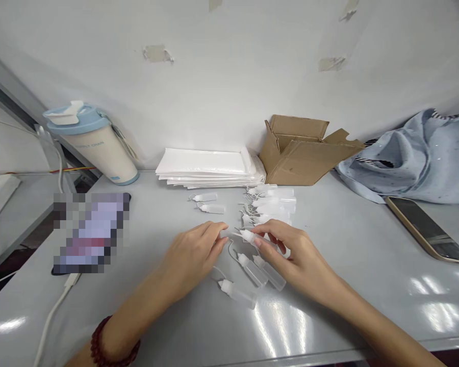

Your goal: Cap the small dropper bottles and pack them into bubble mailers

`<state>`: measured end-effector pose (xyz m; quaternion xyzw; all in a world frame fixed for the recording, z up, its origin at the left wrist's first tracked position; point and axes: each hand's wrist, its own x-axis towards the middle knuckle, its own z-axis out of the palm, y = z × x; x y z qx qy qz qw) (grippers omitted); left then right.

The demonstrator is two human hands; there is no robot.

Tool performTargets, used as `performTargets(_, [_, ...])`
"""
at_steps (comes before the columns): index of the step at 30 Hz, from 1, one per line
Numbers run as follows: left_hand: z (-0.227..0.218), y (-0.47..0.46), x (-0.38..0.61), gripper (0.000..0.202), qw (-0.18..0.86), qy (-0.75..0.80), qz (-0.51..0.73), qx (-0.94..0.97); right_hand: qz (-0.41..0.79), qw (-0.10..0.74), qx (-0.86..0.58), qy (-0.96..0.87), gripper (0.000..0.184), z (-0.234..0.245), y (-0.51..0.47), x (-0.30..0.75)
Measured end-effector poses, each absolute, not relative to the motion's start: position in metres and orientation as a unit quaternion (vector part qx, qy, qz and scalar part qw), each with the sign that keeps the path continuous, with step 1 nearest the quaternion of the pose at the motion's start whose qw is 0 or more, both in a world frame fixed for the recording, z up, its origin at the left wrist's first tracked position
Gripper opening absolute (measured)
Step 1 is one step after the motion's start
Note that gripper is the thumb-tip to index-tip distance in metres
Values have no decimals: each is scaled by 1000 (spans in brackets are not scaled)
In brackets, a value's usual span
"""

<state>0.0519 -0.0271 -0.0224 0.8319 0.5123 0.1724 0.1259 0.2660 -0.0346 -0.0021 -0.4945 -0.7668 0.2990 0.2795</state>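
Clock centred on the held bottle, 12 = wall side.

Right hand (pixel 290 247): thumb and fingers clamped on the body of one small bottle (pixel 259 240), above the worktop (pixel 191 331). Body grip probably to leave the white cap (pixel 246 235) exposed; tip end points toward 10.
Left hand (pixel 197 250): at 9, just beside that tip, thumb and index nearly together. Can't tell if they pinch anything. Looks placed to work on the tip end.

Other bottles lie flat, probably because that stops them toppling. Nearest ones look set within easy reach. White envelopes (pixel 208 160) at 11 and open cardboard box (pixel 306 158) at 1, both back by the wall, likely to leave working room in front.

Counts:
- held bottle: 1
- loose bottles (pixel 254 271), 5 to 7: 3
- bottle pair (pixel 213 209), at 10: 2
- bottle cluster (pixel 273 205), 12 to 1: several, overlapping, can't count exactly
- envelopes: one stack, several deep, number unclear
- box: 1
- phones: 2, one at 9 (pixel 94 234) with cable (pixel 53 313) plugged in, one at 3 (pixel 428 229)
- flask (pixel 95 148) at 10: 1
- blue cloth bag (pixel 413 153) at 2: 1
- bracelet (pixel 99 346), left wrist: 1
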Motion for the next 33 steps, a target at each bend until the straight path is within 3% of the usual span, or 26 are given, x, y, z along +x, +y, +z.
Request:
performTargets(13, [-20,-28,52,16,169,517,211,812,339,340,-535,-695,36,0,-36,266])
performTargets(19, [-23,-33,51,24,211,465,226,830,345,355,-562,-663,39,0,-35,266])
performTargets(23, [-23,-35,54,13,167,452,247,841,337,344,-573,-663,40,-2,-35,266])
performTargets(27, [-22,-36,59,16,89,417,267,864,353,341,-576,-653,33,-1,-34,265])
performTargets(33, [-22,-39,61,17,85,411,293,859,408,336,-558,-641,29,4,-33,262])
